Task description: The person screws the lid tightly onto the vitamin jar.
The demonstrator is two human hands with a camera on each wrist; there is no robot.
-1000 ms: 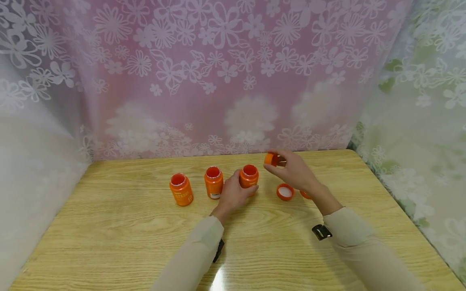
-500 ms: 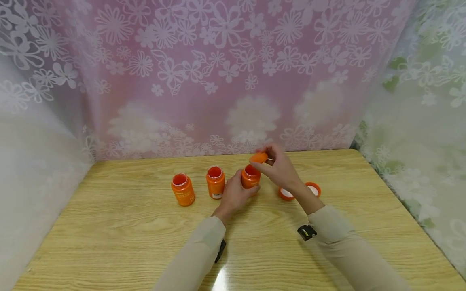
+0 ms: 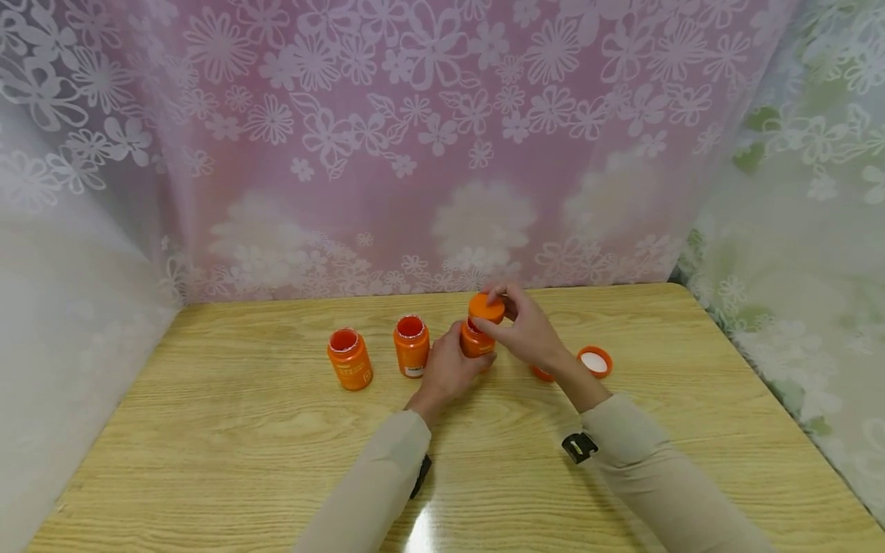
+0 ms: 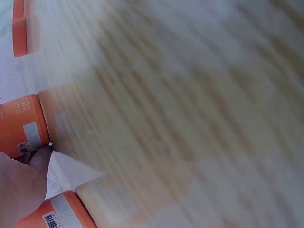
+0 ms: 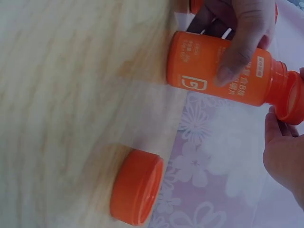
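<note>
My left hand (image 3: 448,370) grips an orange bottle (image 3: 477,342) that stands on the table, its thumb across the front in the right wrist view. An orange screw cap (image 3: 486,308) is pinched in my right hand (image 3: 527,330), tilted at the bottle's mouth. In the right wrist view the cap (image 5: 294,102) meets the bottle's neck at a slant, apart on one side. Just left of my left hand stands a second uncapped orange bottle (image 3: 412,349). A third uncapped one (image 3: 350,361) is farther left.
Two loose caps lie on the wooden table (image 3: 242,430) to the right. One cap (image 3: 594,361) shows its white lining; the other cap (image 3: 542,373) is mostly behind my right wrist. A flowered curtain (image 3: 415,192) hangs along the table's back edge.
My right hand has moved left with the cap, from beside the bottle to over its mouth, and turned the cap top upward. My left hand keeps its hold on the bottle.
</note>
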